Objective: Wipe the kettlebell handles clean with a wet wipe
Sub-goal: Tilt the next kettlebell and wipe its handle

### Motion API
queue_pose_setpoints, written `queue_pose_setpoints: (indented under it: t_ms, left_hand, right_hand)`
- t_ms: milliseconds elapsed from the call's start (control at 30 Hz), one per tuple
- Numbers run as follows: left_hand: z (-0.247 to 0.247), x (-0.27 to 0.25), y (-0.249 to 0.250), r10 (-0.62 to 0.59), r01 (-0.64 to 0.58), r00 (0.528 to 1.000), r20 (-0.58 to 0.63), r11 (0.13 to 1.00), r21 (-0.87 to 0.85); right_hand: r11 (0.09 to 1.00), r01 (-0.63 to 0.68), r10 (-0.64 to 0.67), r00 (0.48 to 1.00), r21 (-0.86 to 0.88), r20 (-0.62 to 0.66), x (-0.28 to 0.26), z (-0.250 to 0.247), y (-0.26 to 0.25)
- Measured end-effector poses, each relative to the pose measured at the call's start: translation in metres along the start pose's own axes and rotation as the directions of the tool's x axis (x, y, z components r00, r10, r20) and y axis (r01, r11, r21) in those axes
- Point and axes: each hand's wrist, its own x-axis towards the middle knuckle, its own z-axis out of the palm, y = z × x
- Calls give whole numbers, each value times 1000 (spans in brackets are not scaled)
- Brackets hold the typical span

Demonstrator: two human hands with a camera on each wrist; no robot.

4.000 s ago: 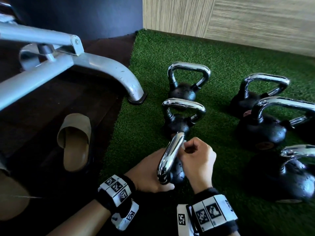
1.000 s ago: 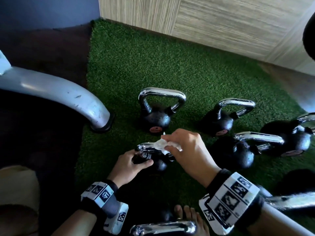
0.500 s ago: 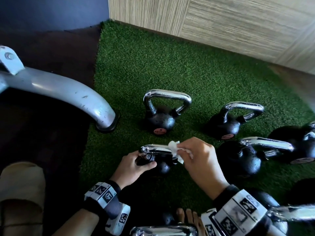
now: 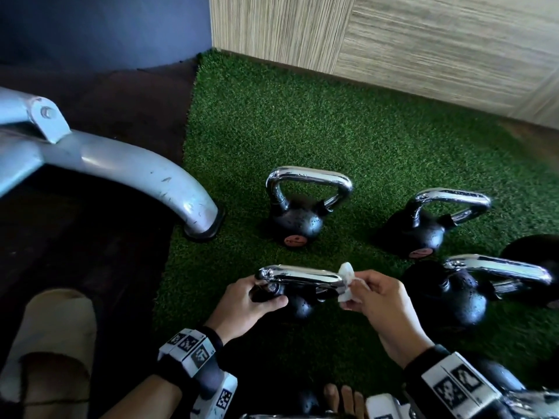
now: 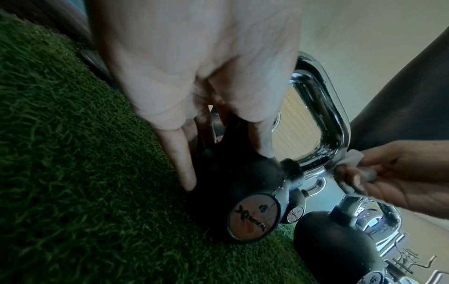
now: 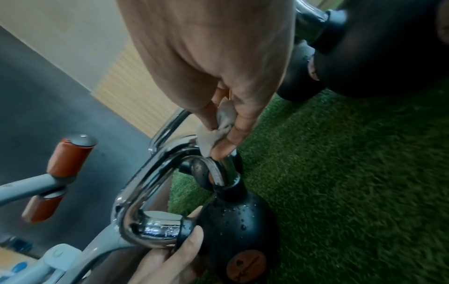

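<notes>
A small black kettlebell [image 4: 299, 300] with a chrome handle [image 4: 299, 275] stands on the green turf in front of me. My left hand [image 4: 266, 294] grips it at the left base of the handle, fingers curled round the black body [image 5: 230, 182]. My right hand [image 4: 354, 290] pinches a crumpled white wet wipe [image 4: 346, 279] against the handle's right corner. In the right wrist view the wipe [image 6: 213, 134] sits on the bend above the bell [image 6: 238, 221], which carries water drops. The left wrist view shows the handle [image 5: 325, 119] and the wipe [image 5: 350, 159] at its lower end.
Several more chrome-handled kettlebells stand on the turf: one behind [image 4: 299, 207], two to the right [image 4: 423, 225] [image 4: 459, 291]. A grey bench leg [image 4: 151, 176] ends at the mat's left edge. A tan slipper [image 4: 51, 343] lies on the dark floor. Bare toes [image 4: 341, 397] show below.
My right hand has slid the wipe rightward along the handle, from its middle to its right corner. The left hand keeps its grip; four seconds ago both hands were on a nearer kettlebell.
</notes>
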Motion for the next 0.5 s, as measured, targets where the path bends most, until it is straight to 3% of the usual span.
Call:
queue_pose_setpoints:
  t_ms: [100,200,267,333,433,500]
  left_hand:
    - [-2,-1,0,21,-21,1000,2,999,44]
    - [-3,-2,2,1,-1,1000,14,1000,25]
    - [-3,-4,0,0,0,1000,3,999,44]
    - [-5,-5,-4,-22,20,1000,20,997,72]
    - [-14,-8,-6,-85,90,983,163,996,-25]
    - [-27,-12,1,-74,89,985,156,992,-93]
  right_hand:
    - [959,-190,172,980,212,100,9,4,8]
    - [819,-403,356,915,410,188,15,13,20]
    - [755,-460,394,888,467,237,15,15,27]
    - [798,-453,393,891,398,227,15,12,26]
    - [924,-341,333,940,173,77,16,-3,14]
    - [959,-265,267,964,98,-9,14,-13,-2]
